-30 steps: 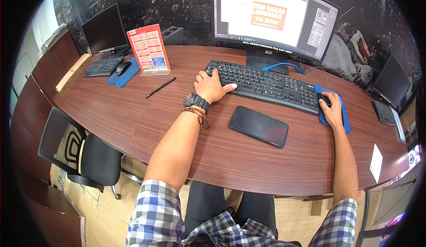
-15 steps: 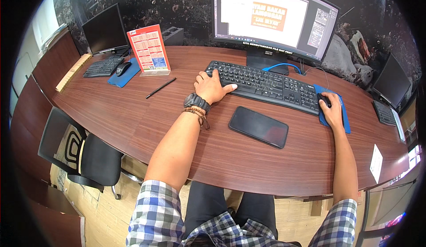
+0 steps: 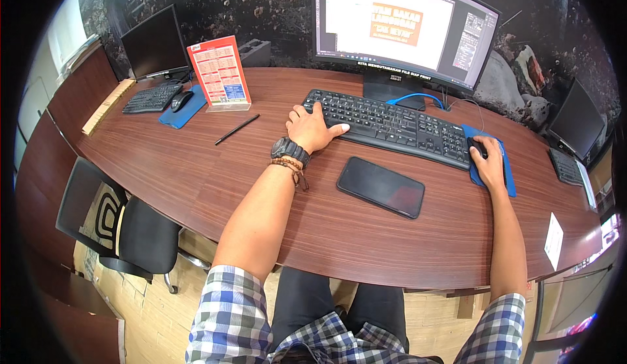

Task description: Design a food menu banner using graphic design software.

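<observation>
My left hand (image 3: 309, 129) rests with fingers apart on the left end of a black keyboard (image 3: 398, 126), its thumb along the lower edge by the long bar. A dark watch (image 3: 288, 149) and beaded bracelets circle that wrist. At the keyboard's right end my right hand (image 3: 488, 163) is wrapped over a black computer mouse (image 3: 479, 146), which it partly hides. The mouse sits on a blue mouse pad (image 3: 509, 180). Behind the keyboard, a lit monitor (image 3: 418, 27) displays a design window with an orange lettered block. A black smartphone (image 3: 381, 187) lies face up in front of the keyboard.
A black pen (image 3: 237, 129) and a red-and-white sign in a stand (image 3: 221, 73) are to the left. Further left are a dark monitor (image 3: 155, 42), keyboard (image 3: 152, 99) and mouse (image 3: 181, 101). A white card (image 3: 554, 240) lies right; an office chair (image 3: 140, 233) stands left.
</observation>
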`<state>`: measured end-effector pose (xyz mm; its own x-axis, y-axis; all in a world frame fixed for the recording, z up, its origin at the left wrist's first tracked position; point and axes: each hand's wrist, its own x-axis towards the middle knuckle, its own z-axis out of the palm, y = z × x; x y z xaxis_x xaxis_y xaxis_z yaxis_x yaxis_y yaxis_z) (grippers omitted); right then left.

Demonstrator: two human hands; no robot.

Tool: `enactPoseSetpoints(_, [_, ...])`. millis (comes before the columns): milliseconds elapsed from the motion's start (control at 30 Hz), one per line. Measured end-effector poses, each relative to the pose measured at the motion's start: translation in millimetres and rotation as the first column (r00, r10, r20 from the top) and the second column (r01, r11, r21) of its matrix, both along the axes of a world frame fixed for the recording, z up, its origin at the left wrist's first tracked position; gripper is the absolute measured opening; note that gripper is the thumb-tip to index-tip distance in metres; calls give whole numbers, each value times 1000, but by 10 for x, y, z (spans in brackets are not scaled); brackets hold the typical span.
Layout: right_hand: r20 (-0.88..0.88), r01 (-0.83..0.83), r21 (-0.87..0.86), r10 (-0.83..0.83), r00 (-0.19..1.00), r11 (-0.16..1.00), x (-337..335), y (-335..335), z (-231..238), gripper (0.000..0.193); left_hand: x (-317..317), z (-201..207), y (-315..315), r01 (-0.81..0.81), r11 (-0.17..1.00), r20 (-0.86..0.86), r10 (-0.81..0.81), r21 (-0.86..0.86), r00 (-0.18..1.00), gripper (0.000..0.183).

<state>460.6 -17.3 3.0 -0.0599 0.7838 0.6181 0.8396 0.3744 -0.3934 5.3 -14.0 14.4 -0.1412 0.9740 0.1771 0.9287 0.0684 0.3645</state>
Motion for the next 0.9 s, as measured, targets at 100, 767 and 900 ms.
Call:
enactPoseSetpoints(100, [4,-1,-2,1,1000,1000,-5,1,2,30,-6,-4,2,-3,1000,-5,3,1,1000,104])
enactPoseSetpoints(767, [-6,2,-7,-2,1000,1000,-24,-13,17,29,2,0,-5,-7,1000,-11,7,6,1000,105])
enactPoseSetpoints(900, [4,0,-5,0,1000,1000,-8,-8,12,29,2,-2,-2,-1,1000,-2,1,-1,1000,103])
